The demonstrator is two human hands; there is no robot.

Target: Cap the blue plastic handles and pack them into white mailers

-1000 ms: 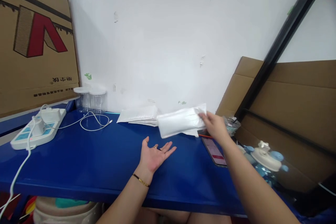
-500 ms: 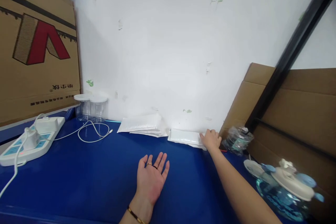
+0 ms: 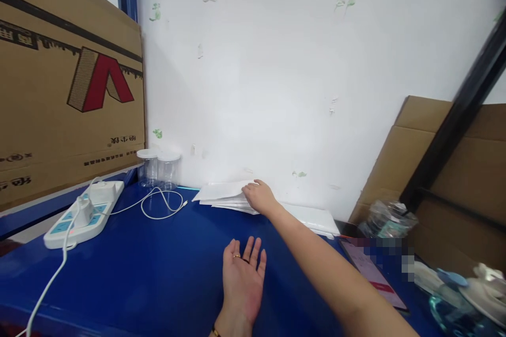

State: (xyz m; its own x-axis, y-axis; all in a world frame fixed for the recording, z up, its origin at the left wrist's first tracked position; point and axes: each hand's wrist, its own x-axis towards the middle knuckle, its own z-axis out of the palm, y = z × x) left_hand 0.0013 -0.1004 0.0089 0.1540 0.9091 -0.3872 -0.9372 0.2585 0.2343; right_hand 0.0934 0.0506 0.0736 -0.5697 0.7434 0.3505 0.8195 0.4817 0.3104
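Note:
My right hand point(image 3: 261, 197) reaches across to the right end of a stack of white padded envelopes point(image 3: 217, 190) by the wall. Its fingers are closed on the top envelope, whose near edge lifts a little off those beneath. Behind my right forearm lies a second pile of white envelopes point(image 3: 316, 217), partly hidden. Nearer to me, my left hand point(image 3: 243, 284) is held palm up over the blue table point(image 3: 158, 274), fingers apart and holding nothing.
A power strip point(image 3: 85, 216) with plugs and a looped white cable point(image 3: 148, 214) is at left. Two lidded clear jars point(image 3: 168, 171) stand near a large carton point(image 3: 71, 89). To the right are a tablet point(image 3: 371, 271), a plastic-wrapped item point(image 3: 389, 219) and a clear blue-tinted jug point(image 3: 462, 305).
My right hand has moved left from the right-hand envelope pile to the left stack and gripped its top envelope. My left hand stays palm up. The view has turned, uncovering the tablet.

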